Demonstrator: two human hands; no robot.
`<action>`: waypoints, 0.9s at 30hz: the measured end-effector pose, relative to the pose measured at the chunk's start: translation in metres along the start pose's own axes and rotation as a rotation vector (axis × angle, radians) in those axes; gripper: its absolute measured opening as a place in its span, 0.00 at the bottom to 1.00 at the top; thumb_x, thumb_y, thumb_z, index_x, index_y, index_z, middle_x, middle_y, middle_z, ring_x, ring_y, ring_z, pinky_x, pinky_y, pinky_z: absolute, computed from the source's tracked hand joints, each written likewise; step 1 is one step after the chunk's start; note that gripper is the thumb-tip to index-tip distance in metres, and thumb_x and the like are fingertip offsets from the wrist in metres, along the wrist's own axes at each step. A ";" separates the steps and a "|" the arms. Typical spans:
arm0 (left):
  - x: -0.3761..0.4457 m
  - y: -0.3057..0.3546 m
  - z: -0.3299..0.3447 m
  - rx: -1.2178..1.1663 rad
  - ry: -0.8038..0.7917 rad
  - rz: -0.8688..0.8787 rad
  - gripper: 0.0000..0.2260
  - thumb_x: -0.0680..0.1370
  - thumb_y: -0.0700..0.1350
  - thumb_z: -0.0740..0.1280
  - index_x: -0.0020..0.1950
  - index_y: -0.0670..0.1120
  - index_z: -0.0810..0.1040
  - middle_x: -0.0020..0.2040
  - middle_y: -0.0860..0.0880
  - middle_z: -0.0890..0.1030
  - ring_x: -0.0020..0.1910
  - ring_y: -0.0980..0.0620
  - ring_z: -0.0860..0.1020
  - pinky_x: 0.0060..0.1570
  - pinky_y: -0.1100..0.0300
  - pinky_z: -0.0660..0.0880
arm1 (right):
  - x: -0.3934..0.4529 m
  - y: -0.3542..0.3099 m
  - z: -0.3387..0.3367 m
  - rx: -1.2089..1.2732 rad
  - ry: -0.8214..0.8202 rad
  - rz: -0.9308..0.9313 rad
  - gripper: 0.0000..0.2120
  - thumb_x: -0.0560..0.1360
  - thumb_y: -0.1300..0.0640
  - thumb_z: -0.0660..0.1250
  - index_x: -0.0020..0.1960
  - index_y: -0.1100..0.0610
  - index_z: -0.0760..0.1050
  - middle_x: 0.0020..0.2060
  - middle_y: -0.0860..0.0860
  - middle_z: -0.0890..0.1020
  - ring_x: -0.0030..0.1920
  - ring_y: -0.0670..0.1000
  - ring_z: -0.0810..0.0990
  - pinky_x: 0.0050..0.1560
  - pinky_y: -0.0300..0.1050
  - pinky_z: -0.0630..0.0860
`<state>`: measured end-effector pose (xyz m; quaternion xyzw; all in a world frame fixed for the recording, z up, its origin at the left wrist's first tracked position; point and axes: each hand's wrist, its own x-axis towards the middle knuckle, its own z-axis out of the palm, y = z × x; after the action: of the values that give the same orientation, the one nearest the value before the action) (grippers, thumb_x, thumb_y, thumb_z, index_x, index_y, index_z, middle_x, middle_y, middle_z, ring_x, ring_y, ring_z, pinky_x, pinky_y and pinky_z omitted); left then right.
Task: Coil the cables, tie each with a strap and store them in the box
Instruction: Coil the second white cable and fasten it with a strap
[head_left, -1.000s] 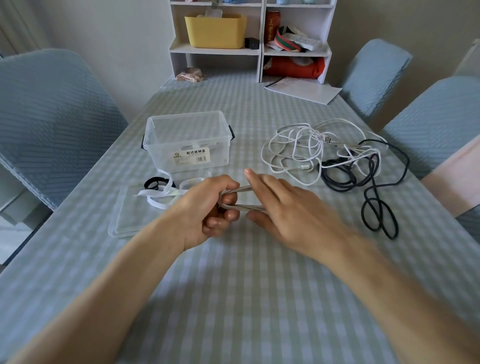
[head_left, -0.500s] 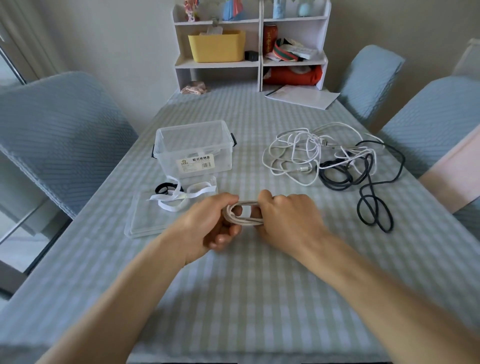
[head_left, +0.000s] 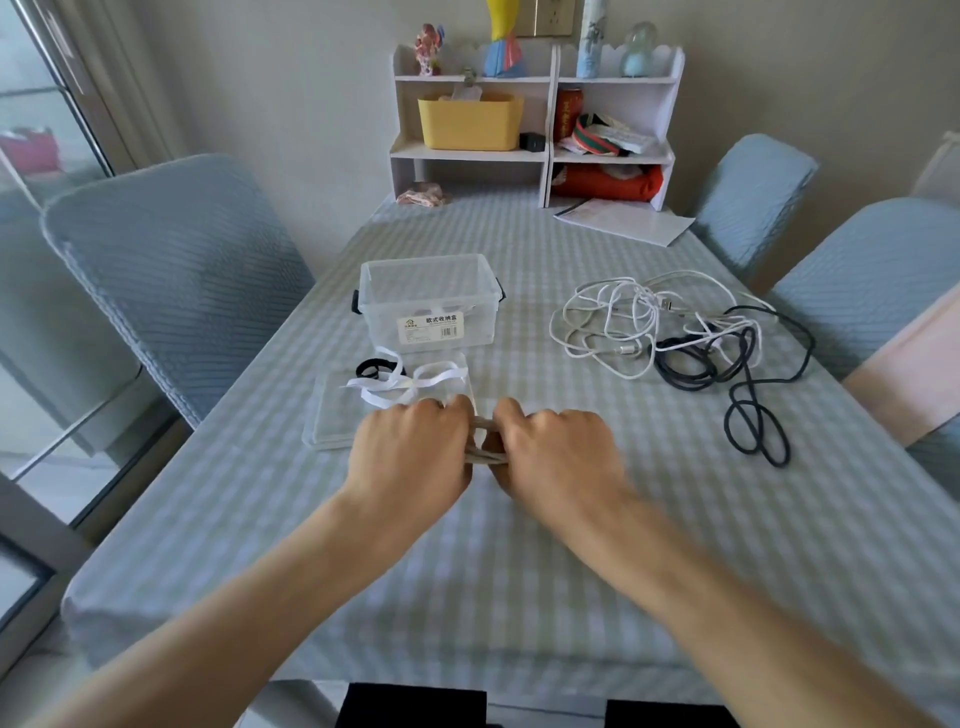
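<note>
Fingers of left hand (head_left: 410, 457) and right hand (head_left: 558, 457) curled, knuckles up, gripping opposite ends of a small coiled beige cable (head_left: 483, 441) stretched between them, just above the checked tablecloth (head_left: 519, 561). Just beyond the left hand: clear lid (head_left: 332, 421) lying flat, bearing white straps (head_left: 405, 382) and a black strap (head_left: 371, 369). Behind the lid: clear storage box (head_left: 428, 306), open-topped, upright. To the right, well apart from the hands: tangled white cables (head_left: 613, 322) overlapping black cables (head_left: 748, 374). At the far table edge: white shelf unit (head_left: 545, 130), paper sheet (head_left: 623, 221).
</note>
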<state>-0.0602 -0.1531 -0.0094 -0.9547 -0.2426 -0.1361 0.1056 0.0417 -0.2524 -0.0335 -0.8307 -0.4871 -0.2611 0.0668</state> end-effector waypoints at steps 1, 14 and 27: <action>-0.002 -0.003 0.000 -0.025 0.045 -0.002 0.05 0.75 0.46 0.66 0.49 0.49 0.75 0.43 0.50 0.82 0.42 0.44 0.82 0.32 0.58 0.61 | -0.001 -0.002 -0.001 0.003 -0.001 -0.005 0.20 0.50 0.53 0.82 0.32 0.56 0.72 0.16 0.50 0.71 0.14 0.55 0.69 0.26 0.37 0.52; -0.007 -0.066 0.024 -0.024 0.052 -0.187 0.09 0.75 0.47 0.63 0.53 0.46 0.75 0.48 0.47 0.83 0.45 0.40 0.81 0.36 0.56 0.64 | 0.034 0.001 0.002 0.337 -0.069 0.020 0.08 0.77 0.50 0.65 0.47 0.54 0.71 0.44 0.50 0.81 0.45 0.59 0.81 0.41 0.49 0.71; -0.001 -0.094 0.041 -0.296 -0.004 -0.392 0.05 0.75 0.48 0.65 0.45 0.47 0.75 0.43 0.42 0.79 0.45 0.36 0.78 0.37 0.55 0.64 | 0.087 -0.016 0.037 0.487 -0.227 -0.084 0.11 0.77 0.52 0.67 0.59 0.50 0.82 0.51 0.51 0.82 0.56 0.54 0.76 0.58 0.51 0.72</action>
<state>-0.0992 -0.0615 -0.0353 -0.8948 -0.4007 -0.1862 -0.0643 0.0753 -0.1634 -0.0241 -0.7931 -0.5741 -0.0441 0.1987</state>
